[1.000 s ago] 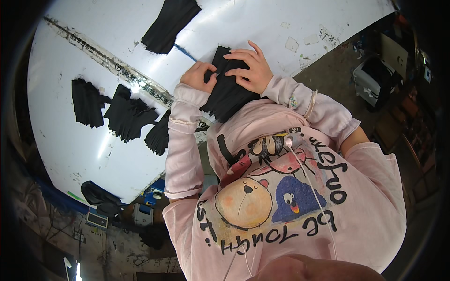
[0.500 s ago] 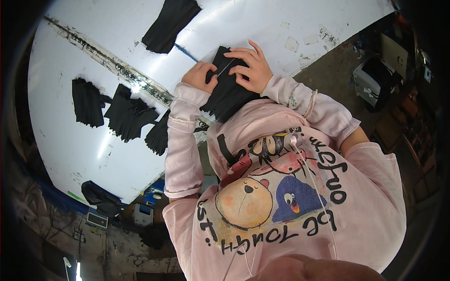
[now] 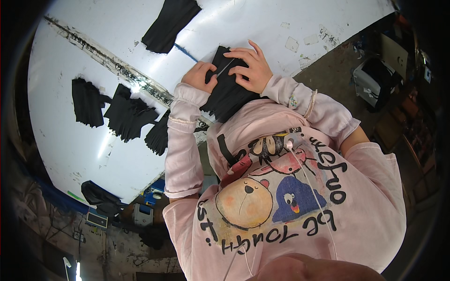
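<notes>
A stack of black fabric pieces [image 3: 233, 95] lies at the near edge of the white table, against my shirt front. At its left edge my left hand [image 3: 200, 76] is closed, with thumb and fingers curled in a pinch on the fabric. My right hand [image 3: 252, 69] rests over the stack's right side, its bent fingers spread and the thumb apart from them. Between the hands a thin pale grey line [image 3: 225, 69] runs slantwise across the black cloth; whether it is a tool or a strip on the fabric, I cannot tell.
Another black fabric stack [image 3: 171, 25] lies farther off on the white table [image 3: 262, 21]. Several frayed black bundles [image 3: 129, 114] are to the left, beyond a worn, marked seam. Dark cloth [image 3: 101, 196] hangs at the table's lower-left edge. A grey bin-like object [image 3: 373, 82] stands at right.
Both hands and the black stack look unmoved. Only the white cord hanging over my shirt has shifted slightly.
</notes>
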A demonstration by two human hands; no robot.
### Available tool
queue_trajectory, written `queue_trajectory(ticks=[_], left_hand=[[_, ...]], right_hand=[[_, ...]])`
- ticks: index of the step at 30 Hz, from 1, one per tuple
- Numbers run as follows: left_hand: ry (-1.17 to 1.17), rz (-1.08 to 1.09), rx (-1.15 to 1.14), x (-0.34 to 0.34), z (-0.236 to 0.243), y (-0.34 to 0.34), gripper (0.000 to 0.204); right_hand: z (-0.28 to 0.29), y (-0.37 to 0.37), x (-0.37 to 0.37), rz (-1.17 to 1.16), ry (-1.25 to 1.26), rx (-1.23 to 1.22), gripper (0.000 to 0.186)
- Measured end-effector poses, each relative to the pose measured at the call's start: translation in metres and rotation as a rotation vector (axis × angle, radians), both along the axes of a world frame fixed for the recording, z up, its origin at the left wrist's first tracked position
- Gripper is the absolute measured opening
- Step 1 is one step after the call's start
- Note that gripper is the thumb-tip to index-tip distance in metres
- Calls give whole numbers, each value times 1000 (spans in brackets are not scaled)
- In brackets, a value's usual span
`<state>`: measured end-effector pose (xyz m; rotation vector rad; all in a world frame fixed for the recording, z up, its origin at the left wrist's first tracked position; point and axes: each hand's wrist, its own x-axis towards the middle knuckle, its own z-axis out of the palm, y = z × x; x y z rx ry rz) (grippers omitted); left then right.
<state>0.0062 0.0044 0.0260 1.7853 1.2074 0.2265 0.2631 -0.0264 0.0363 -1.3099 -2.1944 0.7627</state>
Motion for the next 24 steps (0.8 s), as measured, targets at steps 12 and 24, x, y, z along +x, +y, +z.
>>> queue_trajectory(ticks=[12, 24], left_hand=[[87, -22, 55, 4, 10, 3, 26], [-69, 277, -28, -21, 17, 112, 53]], right_hand=[[0, 1, -1, 17, -34, -10, 29], [-1, -2, 2, -7, 5, 10, 36]])
